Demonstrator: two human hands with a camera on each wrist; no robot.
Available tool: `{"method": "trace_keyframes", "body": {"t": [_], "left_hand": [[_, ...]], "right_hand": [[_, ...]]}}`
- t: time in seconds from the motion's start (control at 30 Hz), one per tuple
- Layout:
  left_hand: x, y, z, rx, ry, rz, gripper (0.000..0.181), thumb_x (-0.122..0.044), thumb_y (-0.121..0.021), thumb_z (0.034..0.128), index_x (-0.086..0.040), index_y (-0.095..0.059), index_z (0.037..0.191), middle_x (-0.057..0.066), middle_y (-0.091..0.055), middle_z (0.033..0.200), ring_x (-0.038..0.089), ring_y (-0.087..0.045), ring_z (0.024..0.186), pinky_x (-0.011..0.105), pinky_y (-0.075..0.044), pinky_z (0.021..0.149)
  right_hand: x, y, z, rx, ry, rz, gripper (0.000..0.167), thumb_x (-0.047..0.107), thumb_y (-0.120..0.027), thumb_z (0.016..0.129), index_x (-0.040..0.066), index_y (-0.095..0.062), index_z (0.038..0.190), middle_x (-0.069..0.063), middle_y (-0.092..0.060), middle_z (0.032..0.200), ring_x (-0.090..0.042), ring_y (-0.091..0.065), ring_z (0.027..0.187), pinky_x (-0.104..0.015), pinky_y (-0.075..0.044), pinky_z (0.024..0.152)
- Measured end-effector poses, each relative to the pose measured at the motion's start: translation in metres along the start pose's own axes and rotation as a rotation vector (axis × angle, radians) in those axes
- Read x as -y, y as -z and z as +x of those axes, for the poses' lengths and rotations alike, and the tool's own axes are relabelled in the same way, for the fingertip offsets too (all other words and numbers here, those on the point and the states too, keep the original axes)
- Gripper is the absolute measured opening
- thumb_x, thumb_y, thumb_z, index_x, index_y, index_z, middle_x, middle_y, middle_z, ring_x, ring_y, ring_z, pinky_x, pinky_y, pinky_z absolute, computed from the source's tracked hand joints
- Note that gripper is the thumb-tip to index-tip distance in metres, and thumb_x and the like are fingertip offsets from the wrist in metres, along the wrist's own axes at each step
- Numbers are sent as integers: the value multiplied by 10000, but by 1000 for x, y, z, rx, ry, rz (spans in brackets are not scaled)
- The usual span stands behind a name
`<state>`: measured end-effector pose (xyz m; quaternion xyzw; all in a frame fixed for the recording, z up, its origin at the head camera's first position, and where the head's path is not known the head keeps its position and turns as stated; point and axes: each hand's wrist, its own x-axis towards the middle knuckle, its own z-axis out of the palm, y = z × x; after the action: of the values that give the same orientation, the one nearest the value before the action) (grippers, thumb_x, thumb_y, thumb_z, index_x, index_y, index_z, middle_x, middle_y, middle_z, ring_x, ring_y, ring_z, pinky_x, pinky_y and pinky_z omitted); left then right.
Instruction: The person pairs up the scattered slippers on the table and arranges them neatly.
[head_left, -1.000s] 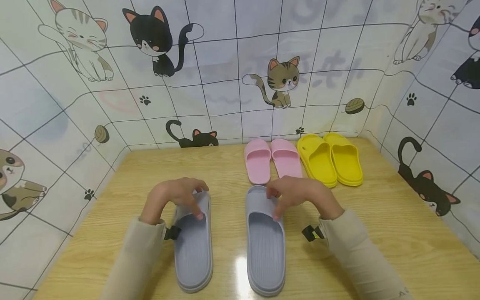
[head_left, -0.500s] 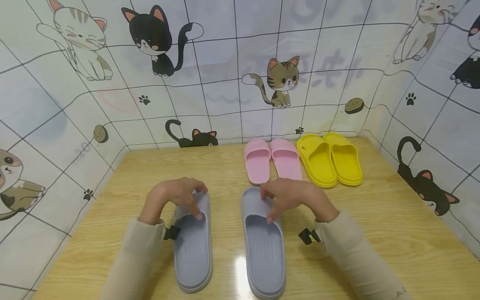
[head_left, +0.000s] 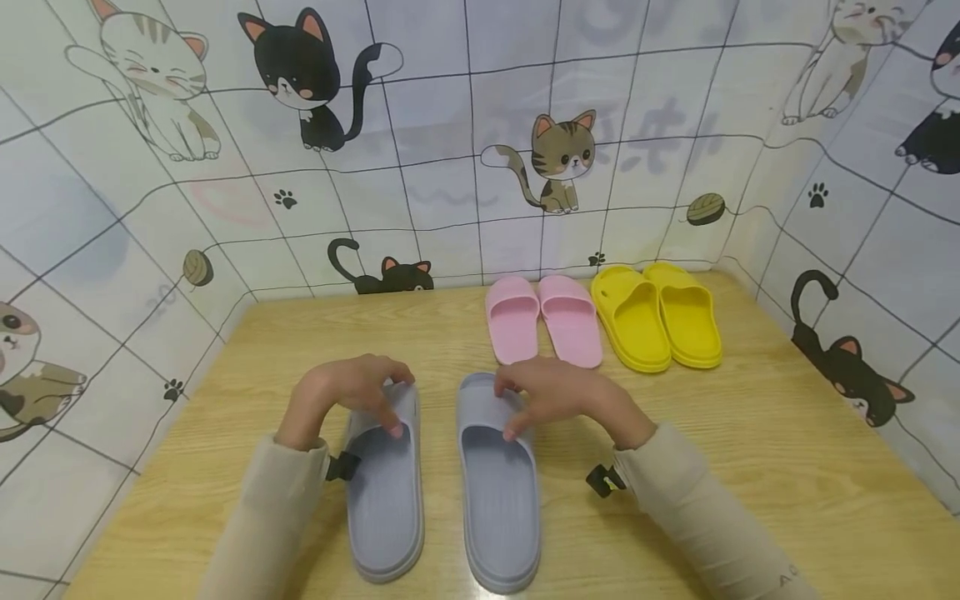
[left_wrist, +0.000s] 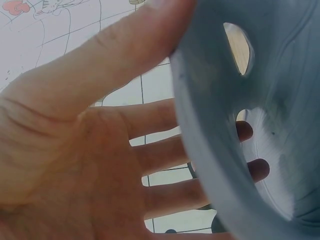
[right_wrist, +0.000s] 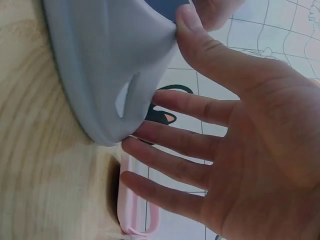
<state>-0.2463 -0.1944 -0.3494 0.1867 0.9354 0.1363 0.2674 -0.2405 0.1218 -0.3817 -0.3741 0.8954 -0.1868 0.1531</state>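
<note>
Two grey slippers lie on the wooden table with their toes pointing away. My left hand pinches the strap of the left slipper, thumb at the strap's back edge. In the left wrist view, two fingertips of that hand show through a slot in the strap. My right hand holds the right slipper by its strap. The right wrist view has the thumb on the strap's edge and fingertips touching the toe end of this slipper. A narrow strip of table separates the pair.
Behind the right slipper stand pink slippers, with yellow slippers beside them to the right. A wall covering with cartoon cats borders the wooden table at the back and both sides.
My right hand has slid the right grey slipper leftward, closer to the left one, and it now lies straighter than half a second ago. The left hand and its slipper have stayed put.
</note>
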Motion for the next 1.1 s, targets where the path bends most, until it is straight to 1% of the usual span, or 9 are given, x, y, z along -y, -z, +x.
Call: {"method": "trace_keyframes", "body": {"t": [0.23, 0.47, 0.63, 0.8, 0.93, 1.1], "left_hand": [[-2, 0, 0, 6, -9, -12, 790, -323, -926, 745, -154, -578, 1434, 106, -565, 1470, 336, -504, 1378, 562, -454, 1118], [-1, -1, 2, 4, -19, -56, 818, -298, -915, 765, -164, -539, 1479, 107, -548, 1490, 331, -501, 1383, 567, -454, 1123], [-1, -3, 5, -18, -37, -65, 790, -314, -890, 799, -176, -529, 1487, 111, -539, 1518, 339, -502, 1394, 578, -457, 1122], [1, -4, 9, -59, -69, -64, 758, -300, -870, 826, -169, -526, 1488, 135, -533, 1529, 350, -505, 1403, 583, -438, 1142], [2, -4, 11, -80, -81, -62, 737, -282, -858, 839, -154, -529, 1486, 140, -536, 1525, 345, -506, 1400, 578, -433, 1145], [2, -6, 15, -113, -101, -43, 704, -300, -844, 857, -148, -542, 1474, 130, -549, 1518, 353, -506, 1402, 584, -424, 1151]], "right_hand": [[3, -5, 4, -34, -4, 33, 545, 450, -870, 804, 161, -667, 1218, -8, -702, 1228, -229, -638, 1179, -450, -509, 1048], [5, -9, 7, -61, -19, 25, 573, 462, -844, 833, 137, -670, 1271, -20, -699, 1280, -215, -636, 1183, -436, -514, 1053], [6, -11, 9, -91, -35, 14, 560, 442, -838, 846, 134, -683, 1287, -11, -692, 1250, -210, -631, 1091, -393, -527, 976], [7, -13, 12, -135, -30, 10, 495, 412, -841, 850, 142, -708, 1243, -11, -681, 1144, -224, -615, 995, -358, -515, 875], [7, -15, 14, -169, -30, -3, 454, 409, -841, 849, 155, -723, 1206, 2, -678, 1101, -203, -607, 961, -344, -514, 843], [9, -16, 17, -202, -59, -16, 421, 421, -848, 841, 178, -735, 1166, 11, -676, 1078, -193, -628, 962, -332, -531, 832]]}}
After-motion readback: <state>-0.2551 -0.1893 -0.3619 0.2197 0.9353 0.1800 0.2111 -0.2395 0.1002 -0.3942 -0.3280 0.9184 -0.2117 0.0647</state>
